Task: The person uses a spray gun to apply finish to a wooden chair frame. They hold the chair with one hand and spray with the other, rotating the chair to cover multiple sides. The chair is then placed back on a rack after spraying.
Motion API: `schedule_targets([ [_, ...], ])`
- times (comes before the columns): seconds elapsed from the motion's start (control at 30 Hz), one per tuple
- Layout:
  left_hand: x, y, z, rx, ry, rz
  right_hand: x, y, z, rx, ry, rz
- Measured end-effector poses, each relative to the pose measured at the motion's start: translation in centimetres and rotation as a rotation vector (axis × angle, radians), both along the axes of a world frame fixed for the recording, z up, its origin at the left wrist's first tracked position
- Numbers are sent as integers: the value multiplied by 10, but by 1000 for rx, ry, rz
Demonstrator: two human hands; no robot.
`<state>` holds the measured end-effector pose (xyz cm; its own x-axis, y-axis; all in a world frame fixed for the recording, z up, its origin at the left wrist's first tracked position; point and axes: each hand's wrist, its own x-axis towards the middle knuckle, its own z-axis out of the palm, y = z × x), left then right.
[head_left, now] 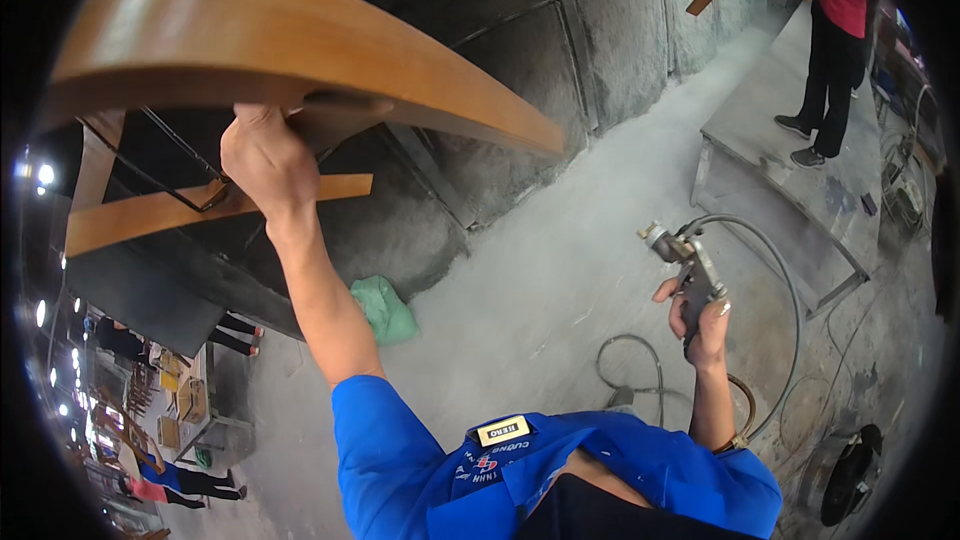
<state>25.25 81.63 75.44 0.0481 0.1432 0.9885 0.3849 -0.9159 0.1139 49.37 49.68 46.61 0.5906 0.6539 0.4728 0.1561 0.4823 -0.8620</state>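
Note:
A large curved piece of varnished brown wood (300,30) fills the upper left, raised in front of me. My left hand (268,160), fingers closed, grips a part on its underside; what the fingertips touch is hidden. Lower at left, a straight wooden bar (180,220) shows with a dark wire hook (208,202) against it. I cannot tell how it joins the curved wood. My right hand (707,330) is wrapped round the handle of a spray gun (692,265), held at the right, apart from the wood. A grey hose (790,290) loops from the gun.
A green bag (382,308) lies on the dusty floor by the dark panelled wall (510,60). Another person (835,30) stands on a grey platform (770,170) at far right, near wooden pieces. A round fan-like machine (850,475) sits lower right. Several workers and tables are far left.

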Motion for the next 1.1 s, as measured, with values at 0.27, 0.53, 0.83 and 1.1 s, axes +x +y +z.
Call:
schedule_targets([
  [0.27, 54, -2, 18, 75, -1, 209, 17, 59, -3, -41, 64, 461],
  [0.53, -2, 31, 3, 242, 42, 172, 4, 151, -8, -89, 125, 560],
  [0.83, -16, 41, -7, 246, 156, 381, -15, 174, -12, -145, 69, 631],
  [1.1, 19, 77, 2, 66, 141, 738, -9, 164, -6, -230, 31, 520],
])
